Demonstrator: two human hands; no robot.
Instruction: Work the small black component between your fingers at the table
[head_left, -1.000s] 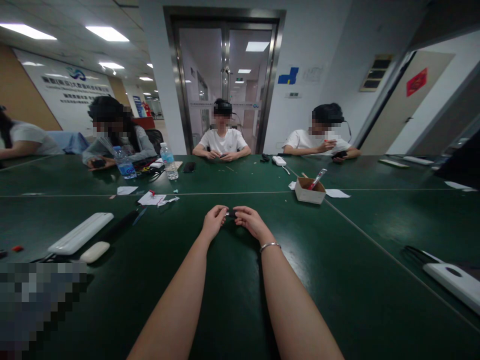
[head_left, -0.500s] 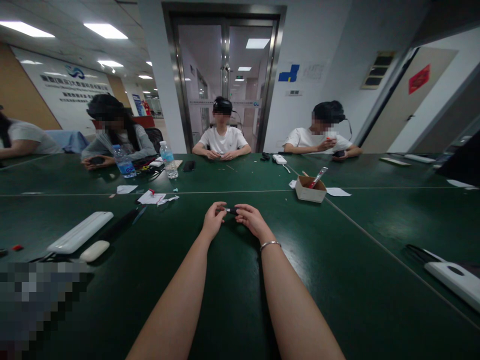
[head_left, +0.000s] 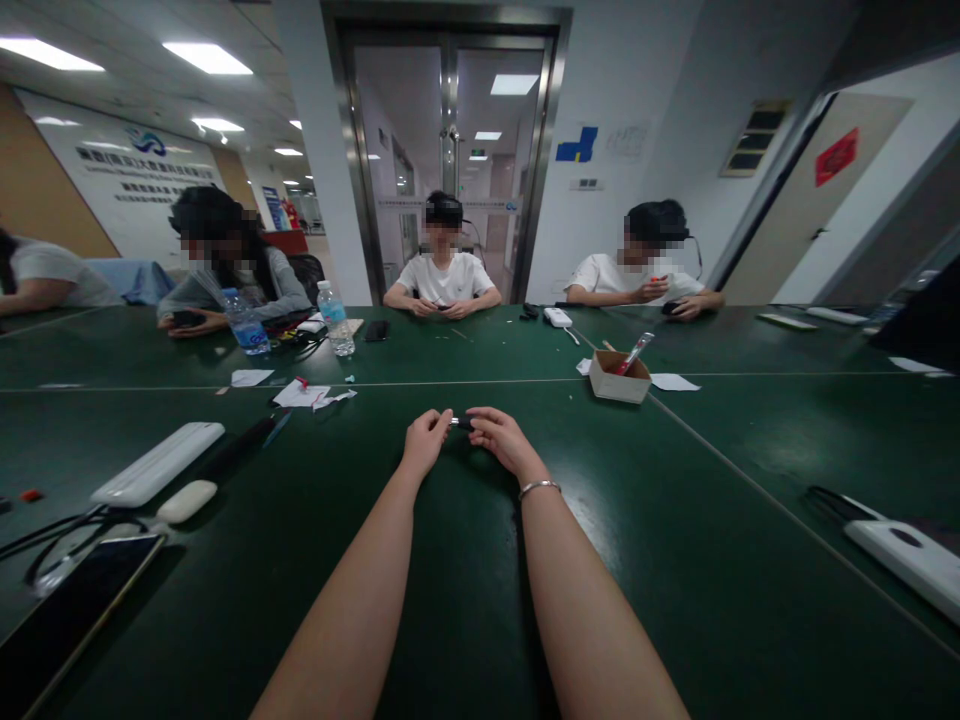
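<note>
Between my hands, above the green table point(head_left: 480, 560), is a small black stick with a shiny silver end point(head_left: 463, 423). It lies roughly level and may be a USB stick, but it is too small to name surely. My left hand point(head_left: 424, 440) is closed, with thumb and fingertips pinching its silver end. At the black end, the fingers of my right hand point(head_left: 502, 438) are closed round it. The fingertips cover part of both ends. A bracelet point(head_left: 540, 487) circles my right wrist.
On the left lie a white power bank point(head_left: 159, 463), a white oval case point(head_left: 187, 502), a phone point(head_left: 79, 610) and cables. Ahead are paper scraps point(head_left: 301, 394), bottles point(head_left: 335, 320) and a small box point(head_left: 619, 382). Several people sit opposite. Another white device point(head_left: 907, 555) lies right.
My left fingertips have drawn in on the silver end and shifted slightly left. My right hand stays almost where it was, holding the black part. The whole view has shifted a little.
</note>
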